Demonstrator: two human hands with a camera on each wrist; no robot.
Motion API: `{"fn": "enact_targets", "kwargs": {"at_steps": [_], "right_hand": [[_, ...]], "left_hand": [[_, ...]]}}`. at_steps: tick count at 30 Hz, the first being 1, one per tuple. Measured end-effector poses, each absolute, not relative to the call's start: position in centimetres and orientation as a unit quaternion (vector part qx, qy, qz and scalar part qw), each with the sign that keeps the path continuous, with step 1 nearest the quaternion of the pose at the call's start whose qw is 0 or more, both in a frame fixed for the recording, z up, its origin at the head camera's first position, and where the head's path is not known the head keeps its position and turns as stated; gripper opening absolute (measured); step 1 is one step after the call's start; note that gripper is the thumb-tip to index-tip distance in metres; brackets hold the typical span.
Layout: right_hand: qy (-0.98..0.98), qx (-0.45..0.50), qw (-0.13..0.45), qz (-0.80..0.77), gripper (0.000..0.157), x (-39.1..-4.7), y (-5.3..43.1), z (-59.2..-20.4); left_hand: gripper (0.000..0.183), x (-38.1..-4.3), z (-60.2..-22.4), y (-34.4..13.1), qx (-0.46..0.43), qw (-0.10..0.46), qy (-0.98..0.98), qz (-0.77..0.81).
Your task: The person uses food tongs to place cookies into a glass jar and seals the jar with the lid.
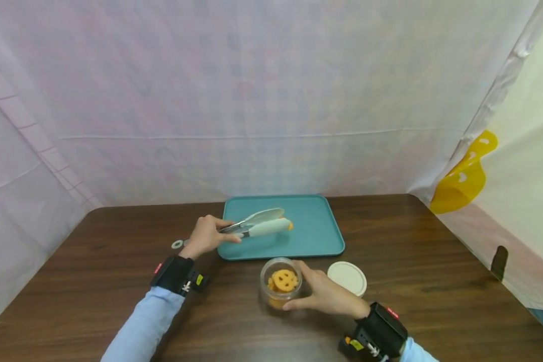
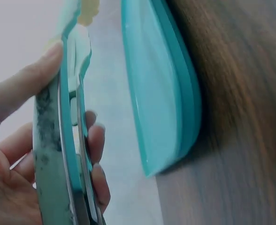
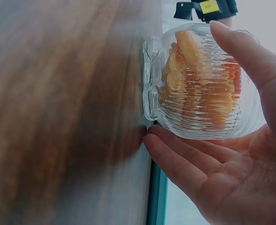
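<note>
My left hand (image 1: 206,235) grips a pair of pale green tongs (image 1: 269,227), thumb on one arm and fingers round the other. At the tongs' tips is a small yellow-orange snack piece (image 1: 291,225), held over the teal tray (image 1: 314,226). In the left wrist view the piece (image 2: 88,11) shows only partly at the top edge. On the table in front of the tray stands an uncapped, ribbed glass jar (image 3: 250,110). Round yellow crackers with holes (image 1: 284,280) fill part of it. My right hand (image 1: 324,294) holds the jar's side between thumb and fingers.
A round white lid (image 1: 347,278) lies on the dark wooden table (image 1: 416,261) just beyond my right hand. Near the left wrist is a small pale ring (image 1: 177,244). White cloth (image 1: 235,100) hangs behind and beside the table.
</note>
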State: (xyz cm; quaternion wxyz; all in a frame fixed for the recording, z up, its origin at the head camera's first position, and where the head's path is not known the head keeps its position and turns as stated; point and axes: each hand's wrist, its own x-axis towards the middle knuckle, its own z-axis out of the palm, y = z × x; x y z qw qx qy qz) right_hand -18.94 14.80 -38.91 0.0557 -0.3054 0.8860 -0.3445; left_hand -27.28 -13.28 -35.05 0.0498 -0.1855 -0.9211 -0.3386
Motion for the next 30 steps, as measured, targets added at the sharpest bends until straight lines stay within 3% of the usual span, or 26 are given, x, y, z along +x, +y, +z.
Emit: {"fn": "enact_targets", "kwargs": {"at_steps": [8, 20, 30], "right_hand": [[0.883, -0.302, 0.071, -0.351, 0.086, -19.1, 14.9, -38.9], [0.882, -0.298, 0.082, -0.355, 0.086, -19.1, 14.9, -38.9], [0.879, -0.302, 0.082, -0.360, 0.083, -19.2, 14.9, -38.8]], "left_hand": [[0.051, -26.1, -35.4, -15.9, -0.237, 0.021, -0.897, -0.374], [0.052, -25.4, -34.9, -18.0, -0.276, 0.026, -0.881, -0.384], [0.054, -24.6, -34.2, -18.7, -0.270, 0.010, -0.882, -0.387]]}}
